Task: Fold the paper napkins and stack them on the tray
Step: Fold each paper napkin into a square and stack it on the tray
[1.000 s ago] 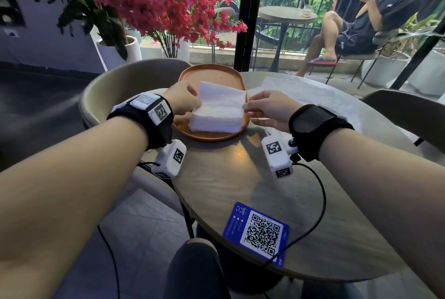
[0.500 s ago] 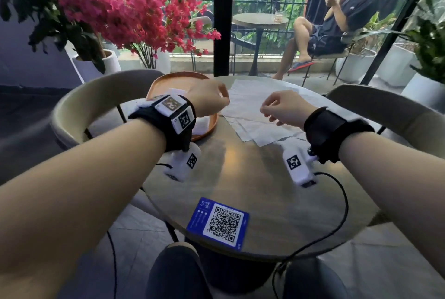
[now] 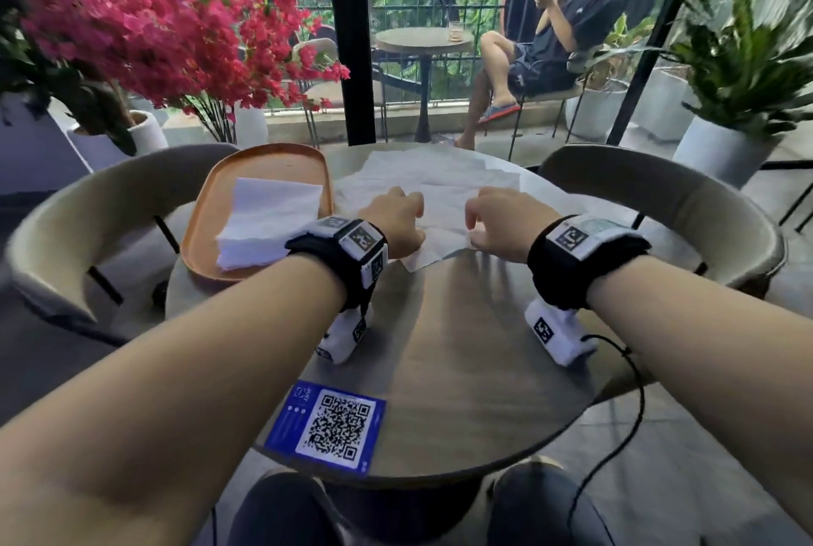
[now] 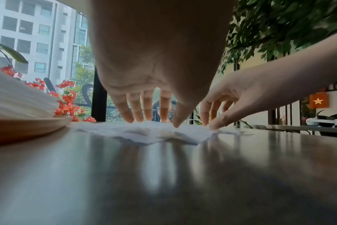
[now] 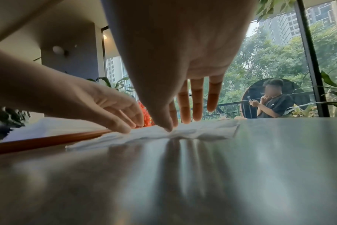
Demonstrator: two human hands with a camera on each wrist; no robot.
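Observation:
An orange oval tray (image 3: 198, 215) sits at the table's far left and carries a stack of folded white napkins (image 3: 268, 215). To its right, several unfolded napkins (image 3: 440, 189) lie spread flat. Both hands are at the near edge of the front napkin (image 4: 144, 132). My left hand (image 4: 154, 120) has its fingers pointing down, and their tips touch the paper. My right hand (image 5: 170, 126) pinches the wrinkled edge of the napkin (image 5: 202, 130) between thumb and index finger. Its other fingers (image 5: 197, 106) are straight and hover above the paper.
The round table (image 3: 462, 347) has a blue QR card (image 3: 330, 426) near its front edge. Curved chairs stand to the left (image 3: 88, 211) and right (image 3: 660, 193). Pink flowers (image 3: 154, 26) rise behind the tray. A person (image 3: 550, 48) sits at another table outside.
Both hands left the napkin stack on the tray and moved right to the unfolded napkins. They have come down onto the near edge of the front napkin.

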